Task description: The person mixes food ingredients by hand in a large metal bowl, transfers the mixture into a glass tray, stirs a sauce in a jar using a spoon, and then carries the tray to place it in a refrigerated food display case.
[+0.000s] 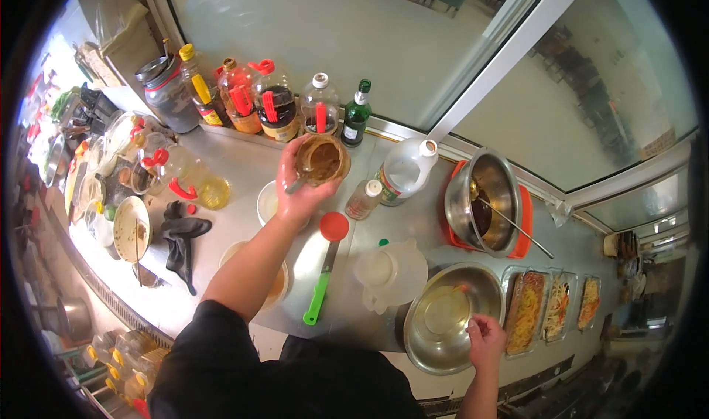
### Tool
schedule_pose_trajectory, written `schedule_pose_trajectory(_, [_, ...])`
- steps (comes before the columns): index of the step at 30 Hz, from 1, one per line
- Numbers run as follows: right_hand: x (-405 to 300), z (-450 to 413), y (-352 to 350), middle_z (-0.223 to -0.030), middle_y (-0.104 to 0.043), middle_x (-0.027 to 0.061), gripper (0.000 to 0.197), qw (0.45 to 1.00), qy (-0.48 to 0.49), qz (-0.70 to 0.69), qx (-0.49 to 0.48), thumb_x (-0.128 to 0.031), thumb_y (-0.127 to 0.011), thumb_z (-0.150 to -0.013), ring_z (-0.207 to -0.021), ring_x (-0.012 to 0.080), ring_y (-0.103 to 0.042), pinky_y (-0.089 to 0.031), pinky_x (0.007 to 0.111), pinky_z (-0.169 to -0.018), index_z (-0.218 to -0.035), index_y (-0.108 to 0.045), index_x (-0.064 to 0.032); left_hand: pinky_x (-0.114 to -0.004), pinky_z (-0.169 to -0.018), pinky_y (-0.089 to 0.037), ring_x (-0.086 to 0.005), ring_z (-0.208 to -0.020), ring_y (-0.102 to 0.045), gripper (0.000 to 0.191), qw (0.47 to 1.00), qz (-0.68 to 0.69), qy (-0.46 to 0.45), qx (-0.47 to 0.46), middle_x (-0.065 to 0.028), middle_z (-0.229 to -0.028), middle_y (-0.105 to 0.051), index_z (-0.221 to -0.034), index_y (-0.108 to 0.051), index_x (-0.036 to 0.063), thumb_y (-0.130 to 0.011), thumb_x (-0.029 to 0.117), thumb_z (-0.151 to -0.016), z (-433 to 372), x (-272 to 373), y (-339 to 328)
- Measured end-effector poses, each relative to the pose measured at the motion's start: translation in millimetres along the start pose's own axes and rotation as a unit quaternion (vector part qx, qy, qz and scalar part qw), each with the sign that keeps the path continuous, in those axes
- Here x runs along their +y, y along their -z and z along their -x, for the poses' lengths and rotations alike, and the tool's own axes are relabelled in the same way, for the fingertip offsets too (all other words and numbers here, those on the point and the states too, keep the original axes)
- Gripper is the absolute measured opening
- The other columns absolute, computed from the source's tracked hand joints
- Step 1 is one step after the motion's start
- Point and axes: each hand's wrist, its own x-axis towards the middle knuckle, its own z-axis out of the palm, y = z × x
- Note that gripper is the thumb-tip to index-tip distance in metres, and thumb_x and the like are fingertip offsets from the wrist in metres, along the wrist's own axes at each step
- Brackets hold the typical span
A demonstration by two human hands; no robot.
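Note:
My left hand (293, 186) is wrapped around a wide-mouthed jar (346, 164) above the counter, its opening turned toward me. Brown paste (323, 161) lines the inside, and a utensil handle (294, 186) sticks out at the mouth. On the right, my right hand (488, 336) is at the rim of a stainless steel bowl (418, 330). Its thumb and fingertips are close together over the inside, and whether they pinch anything is hidden. Clear yellowish liquid (443, 311) lies in that bowl. Below the jar are a red lid (334, 226) and a green-handled knife (317, 300).
Sauce bottles (275, 111) and a green glass bottle (356, 117) line the window. A deep steel pot (493, 169) holds dark liquid and a ladle (515, 225). Nearby are a plastic pitcher (410, 266), a white jug (403, 169), food trays (526, 313) and a black cloth (183, 236).

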Motion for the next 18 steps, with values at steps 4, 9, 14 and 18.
schedule_pose_trajectory(4, [-49.8, 5.0, -12.4, -0.085, -0.068, 0.0051, 0.018, 0.987, 0.053, -0.141, -0.061, -0.007, -0.071, -0.087, -0.076, 0.0103, -0.063, -0.051, 0.024, -0.069, -0.103, -0.067, 0.0000, -0.043, -0.100, -0.049, -0.0312, -0.119, -0.058, 0.091, 0.964, -0.071, -0.246, -0.071, -0.0211, -0.134, -0.052, -0.136, -0.043, -0.0008, -0.089, 0.024, -0.061, 36.6, 65.7, 41.1])
schedule_pose_trajectory(9, [-104.8, 32.9, -56.7, -0.121, -0.063, 0.0117, 0.038, 0.853, -0.042, -0.355, -0.381, -0.016, -0.062, -0.096, -0.094, 0.0186, -0.066, -0.055, 0.030, -0.077, -0.131, -0.054, -0.0035, -0.045, -0.101, -0.047, -0.0396, -0.122, -0.056, 0.089, 0.944, -0.159, -0.235, -0.168, -0.0267, -0.135, -0.053, -0.131, -0.050, 0.0016, -0.090, 0.027, -0.056, 120.6, 165.8, 37.6])
schedule_pose_trajectory(14, [-74.4, 49.0, -97.9, -0.135, -0.055, 0.0119, 0.043, 0.748, -0.104, -0.486, -0.439, -0.029, -0.046, -0.105, -0.119, 0.0219, -0.058, -0.052, 0.038, -0.094, -0.139, -0.047, -0.0043, -0.044, -0.096, -0.051, -0.0419, -0.120, -0.056, 0.082, 0.945, -0.181, -0.169, -0.215, -0.0266, -0.139, -0.048, -0.127, -0.053, 0.0006, -0.089, 0.030, -0.060, 214.2, 194.3, 11.4])
schedule_pose_trajectory(18, [-37.5, 59.1, -84.8, -0.140, -0.053, 0.0104, 0.045, 0.656, -0.199, -0.536, -0.493, -0.032, -0.043, -0.104, -0.130, 0.0244, -0.050, -0.041, 0.042, -0.109, -0.140, -0.047, -0.0045, -0.046, -0.100, -0.048, -0.0434, -0.126, -0.051, 0.092, 0.955, -0.207, -0.103, -0.186, -0.0255, -0.144, -0.043, -0.134, -0.048, 0.0016, -0.091, 0.034, -0.059, 277.2, 200.8, 1.5])
